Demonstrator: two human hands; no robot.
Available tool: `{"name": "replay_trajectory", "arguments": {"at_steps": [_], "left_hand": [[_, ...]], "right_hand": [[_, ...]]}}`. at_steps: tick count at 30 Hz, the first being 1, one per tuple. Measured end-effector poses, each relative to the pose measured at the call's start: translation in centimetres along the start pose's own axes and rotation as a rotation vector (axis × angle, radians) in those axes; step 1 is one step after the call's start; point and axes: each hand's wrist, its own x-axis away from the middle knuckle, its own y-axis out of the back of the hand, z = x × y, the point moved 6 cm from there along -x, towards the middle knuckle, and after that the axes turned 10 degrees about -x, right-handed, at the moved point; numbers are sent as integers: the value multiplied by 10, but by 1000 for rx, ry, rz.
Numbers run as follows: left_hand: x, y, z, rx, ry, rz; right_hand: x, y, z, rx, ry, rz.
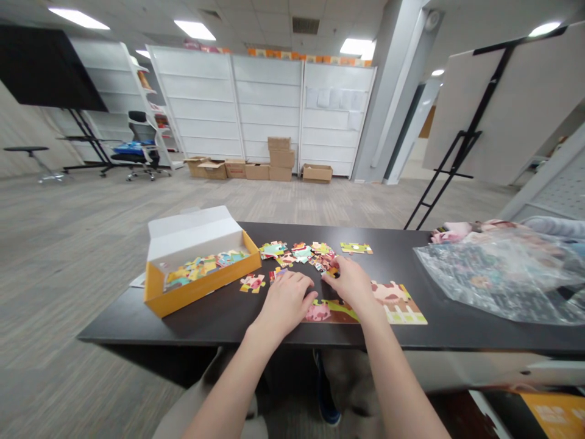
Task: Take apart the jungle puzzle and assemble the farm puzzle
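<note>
My right hand [351,281] reaches to the near edge of a pile of loose jigsaw puzzle pieces [301,251]. Its thumb and fingertips close on a small puzzle piece [334,272], partly hidden by the fingers. Palm down, my left hand [289,297] rests at the left end of a partly joined puzzle [404,305], thumb apart from the fingers and nothing visibly held. Both hands cover parts of that puzzle, which shows a pink pig, brown ground and a white fence. Left of my left hand lies a piece with a pink animal [253,283].
An open yellow box [203,291] with more pieces inside stands on the dark table [205,323] at left. A green piece [356,248] lies beyond my right hand. Clear plastic wrapping [498,274] covers the right end. Cardboard boxes [280,160] stand by the far shelves.
</note>
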Motion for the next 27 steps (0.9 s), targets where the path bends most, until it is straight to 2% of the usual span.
{"name": "replay_trajectory", "arguments": {"at_steps": [4,8,13,20,24,27], "left_hand": [[-1,1,-1,-31,-1,11],[-1,5,2,-68,32,33],[0,5,3,-102,29,52],[3,0,4,-66,-19,8],[3,1,-2,-13,-65,5],[3,0,-3,-6,-69,25]], "right_hand": [[-4,-1,-12,-265,103,-5],[-2,1,-21,-487,157,89],[6,3,-15,-474,239,180],[9,-4,-3,-373,258,203],[6,4,-5,-425,270,166],[1,27,-22,-498,168,18]]}}
